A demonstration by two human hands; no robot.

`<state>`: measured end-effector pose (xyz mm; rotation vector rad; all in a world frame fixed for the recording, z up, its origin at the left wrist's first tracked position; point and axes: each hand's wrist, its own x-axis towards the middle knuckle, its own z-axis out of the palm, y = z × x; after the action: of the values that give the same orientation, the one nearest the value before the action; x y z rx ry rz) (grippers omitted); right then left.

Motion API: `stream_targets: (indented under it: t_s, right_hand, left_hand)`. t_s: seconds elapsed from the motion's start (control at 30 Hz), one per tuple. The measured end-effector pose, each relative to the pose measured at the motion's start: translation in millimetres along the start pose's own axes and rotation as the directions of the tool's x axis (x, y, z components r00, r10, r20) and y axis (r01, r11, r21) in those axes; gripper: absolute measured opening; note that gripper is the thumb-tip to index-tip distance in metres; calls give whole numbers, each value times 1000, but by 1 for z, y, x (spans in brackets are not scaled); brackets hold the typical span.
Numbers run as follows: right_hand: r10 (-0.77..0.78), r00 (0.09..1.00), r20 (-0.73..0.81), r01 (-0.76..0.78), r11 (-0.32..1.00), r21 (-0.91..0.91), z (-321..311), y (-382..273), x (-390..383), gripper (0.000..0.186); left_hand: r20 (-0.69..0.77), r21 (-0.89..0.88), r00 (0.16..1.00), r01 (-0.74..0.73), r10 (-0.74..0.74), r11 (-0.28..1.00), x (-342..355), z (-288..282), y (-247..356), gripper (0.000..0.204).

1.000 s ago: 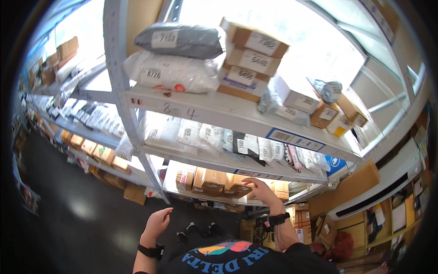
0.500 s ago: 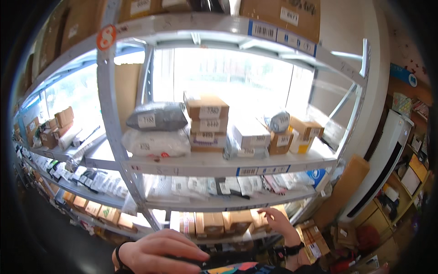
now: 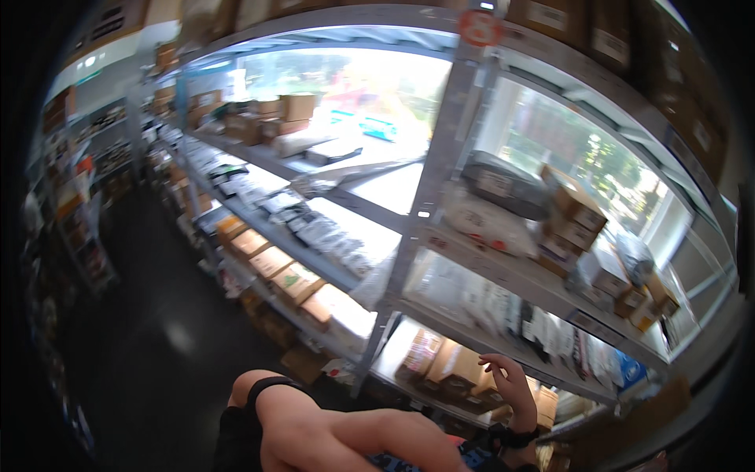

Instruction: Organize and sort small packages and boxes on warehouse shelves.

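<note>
Risk here sits mostly with the right hand (image 3: 511,385), which is raised with its fingers loosely curled and apart, holding nothing, just in front of the brown cardboard boxes (image 3: 452,370) on the low shelf (image 3: 503,350). Those boxes stand close beyond its fingertips, packed side by side, so a blind grab could catch one corner and drag a neighbour off the edge with it. Above the hand, a row of white plastic mailer bags (image 3: 503,303) lies close to the shelf lip; I judge that a wrist lifting carelessly could knock one loose. The grey upright post (image 3: 409,259) stands to the left of that hand, near enough to bump knuckles on a sideways swing. The left hand (image 3: 354,436) is very close to the camera, flat and open with fingers together pointing right, gripping nothing; it covers part of the lower view, so whatever lies directly below it cannot be seen, and a step forward might meet the small carton (image 3: 303,363) on the dark floor (image 3: 157,354) beyond that hand. Motion blur also suggests the head is turning, which could spoil aim.
</note>
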<state>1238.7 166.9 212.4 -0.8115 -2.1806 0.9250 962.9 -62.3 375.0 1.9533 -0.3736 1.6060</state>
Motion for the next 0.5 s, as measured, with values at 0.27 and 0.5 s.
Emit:
stream_targets:
  t_s: [0.27,0.5]
  right_hand:
    - [-239,896,375,213,971,110,149,-65,101,31]
    - [-433,691,579,351,901,256,255,-103,171,33]
  left_hand:
    - [-131,225,991,71,-42,972,-46,-4,104,18]
    - [-508,198,815,423,-277,884,-77,-23,181,18]
